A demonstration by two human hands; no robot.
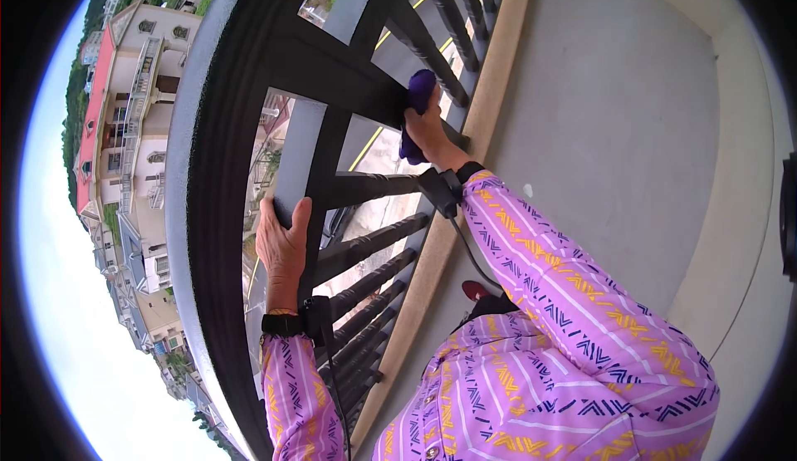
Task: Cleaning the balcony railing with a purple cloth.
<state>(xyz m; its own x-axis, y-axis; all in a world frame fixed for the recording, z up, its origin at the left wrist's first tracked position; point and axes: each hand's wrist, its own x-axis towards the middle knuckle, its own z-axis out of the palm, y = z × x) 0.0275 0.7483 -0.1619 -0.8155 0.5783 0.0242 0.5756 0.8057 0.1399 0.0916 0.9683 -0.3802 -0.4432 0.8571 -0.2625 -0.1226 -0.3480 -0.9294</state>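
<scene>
A dark metal balcony railing point(224, 168) runs beside me, with a thick top rail, a thinner rail below it and turned balusters point(373, 237). My right hand point(428, 131) grips a bunched purple cloth point(421, 87) against the lower part of a wide post point(336, 75). My left hand point(283, 243) rests over the lower rail point(301, 143), thumb on one side and fingers on the other, holding on to it. The fingertips of my left hand are partly hidden behind that rail. A black device with a cable is strapped at each wrist.
A tan ledge point(448, 230) runs along the foot of the railing, beside the grey balcony floor point(610, 118). A pale raised border curves round the floor's far side. My red shoe point(475, 290) shows near the ledge. Beyond the railing lie a road and several buildings.
</scene>
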